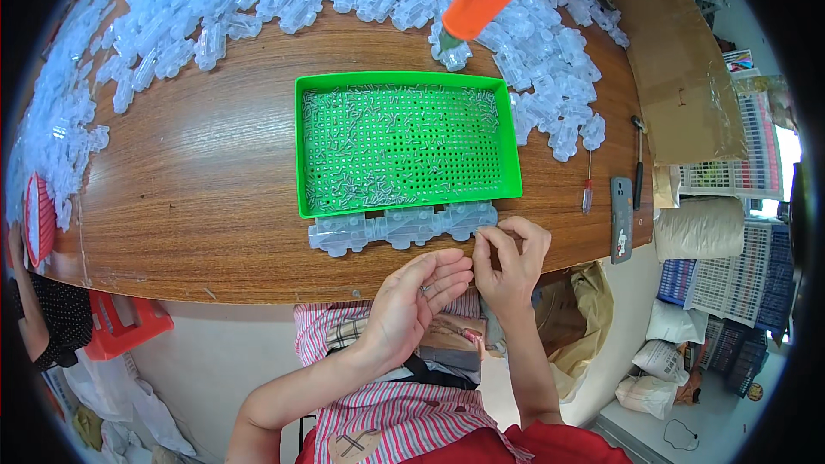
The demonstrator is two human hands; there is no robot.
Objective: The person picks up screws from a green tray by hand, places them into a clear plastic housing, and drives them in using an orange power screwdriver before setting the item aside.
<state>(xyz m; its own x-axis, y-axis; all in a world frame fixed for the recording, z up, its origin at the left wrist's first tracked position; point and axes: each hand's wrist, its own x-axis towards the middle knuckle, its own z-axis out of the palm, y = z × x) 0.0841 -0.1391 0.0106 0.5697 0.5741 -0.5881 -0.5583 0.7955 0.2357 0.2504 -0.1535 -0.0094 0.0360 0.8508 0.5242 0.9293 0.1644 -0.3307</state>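
Observation:
My left hand [404, 305] is cupped palm up just off the table's front edge, with small metal screws [424, 290] lying in it. Beside it, my right hand [513, 265] pinches thumb and fingers together close to the right end of a row of clear plastic casings [408, 227]. Whatever sits between those fingertips is too small to make out. The casings lie side by side along the near wall of a green tray [404, 79]. Many screws fill the tray's perforated base, some standing in its holes, others loose in heaps at the left and near side.
An orange electric screwdriver [494, 0] hangs tip down above the table's far side. Heaps of clear casings [550, 77] cover the far and left table. At right lie a red-handled screwdriver [587, 198], a phone [621, 219] and a black-handled tool [638, 180]. Another person's arm [30, 309] shows far left.

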